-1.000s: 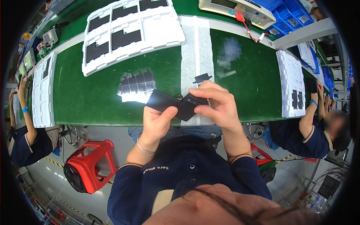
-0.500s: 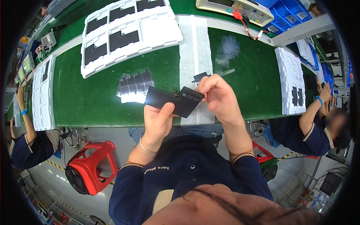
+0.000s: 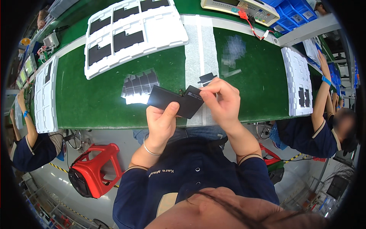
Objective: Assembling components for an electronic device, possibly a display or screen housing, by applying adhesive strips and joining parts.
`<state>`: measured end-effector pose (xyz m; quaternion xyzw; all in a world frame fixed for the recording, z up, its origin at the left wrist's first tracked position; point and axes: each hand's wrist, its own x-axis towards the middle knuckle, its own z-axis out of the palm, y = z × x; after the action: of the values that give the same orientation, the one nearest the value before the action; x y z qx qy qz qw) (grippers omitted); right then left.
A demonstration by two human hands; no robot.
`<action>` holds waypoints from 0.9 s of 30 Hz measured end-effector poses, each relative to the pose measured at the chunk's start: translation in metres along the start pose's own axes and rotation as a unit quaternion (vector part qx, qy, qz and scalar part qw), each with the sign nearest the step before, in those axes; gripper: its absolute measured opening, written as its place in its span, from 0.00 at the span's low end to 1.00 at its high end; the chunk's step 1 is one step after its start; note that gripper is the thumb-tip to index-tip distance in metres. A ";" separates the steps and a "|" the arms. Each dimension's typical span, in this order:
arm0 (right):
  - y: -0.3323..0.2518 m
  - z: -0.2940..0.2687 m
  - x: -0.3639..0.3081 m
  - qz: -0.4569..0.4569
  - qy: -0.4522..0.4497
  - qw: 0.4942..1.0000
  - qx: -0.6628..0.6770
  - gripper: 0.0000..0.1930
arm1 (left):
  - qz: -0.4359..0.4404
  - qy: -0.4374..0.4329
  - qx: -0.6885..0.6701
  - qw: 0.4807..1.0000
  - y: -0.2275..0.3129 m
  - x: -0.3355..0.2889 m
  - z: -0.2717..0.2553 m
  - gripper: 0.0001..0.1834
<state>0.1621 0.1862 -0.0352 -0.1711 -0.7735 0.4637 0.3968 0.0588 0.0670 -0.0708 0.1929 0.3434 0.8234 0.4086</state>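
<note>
My left hand (image 3: 162,124) holds a flat black L-shaped battery pack (image 3: 171,102) by its near side, thumb on top. The pack is tilted above the table's near edge. A small connector shows in its notch, and a dark label with fine print lies along its right arm. My right hand (image 3: 225,102) is closed in a pinch at that arm's right edge; what the fingertips grip is too small to make out. Just beyond the right hand, dark cut strips (image 3: 207,78) lie on a pale paper runner (image 3: 192,42). Left of them is a clear sheet with dark patches (image 3: 140,86).
A white tray (image 3: 167,28) with several black packs sits at the far left. More white trays stand at the left (image 3: 41,114) and right (image 3: 295,68) ends. Behind are a meter (image 3: 263,17) with red leads and blue bins (image 3: 291,17). Co-workers sit on both sides.
My right thumb and finger have closed together at the pack's right edge. The co-worker on the right has stretched an arm farther across the table. My view has shifted slightly.
</note>
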 end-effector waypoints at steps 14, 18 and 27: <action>0.005 -0.006 0.002 0.044 -0.022 0.996 0.079 0.03 | -0.011 0.008 -0.001 1.000 -0.003 0.003 0.003 0.12; 0.005 -0.006 0.004 0.081 -0.033 0.983 0.159 0.03 | 0.039 0.009 -0.016 0.999 -0.013 -0.001 0.001 0.09; 0.004 -0.016 0.014 0.122 -0.112 0.975 0.150 0.03 | 0.060 0.014 -0.006 0.998 -0.026 -0.011 0.012 0.12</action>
<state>0.1656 0.2062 -0.0281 -0.1503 -0.7080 0.6353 0.2693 0.0863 0.0745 -0.0822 0.1988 0.3325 0.8509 0.3548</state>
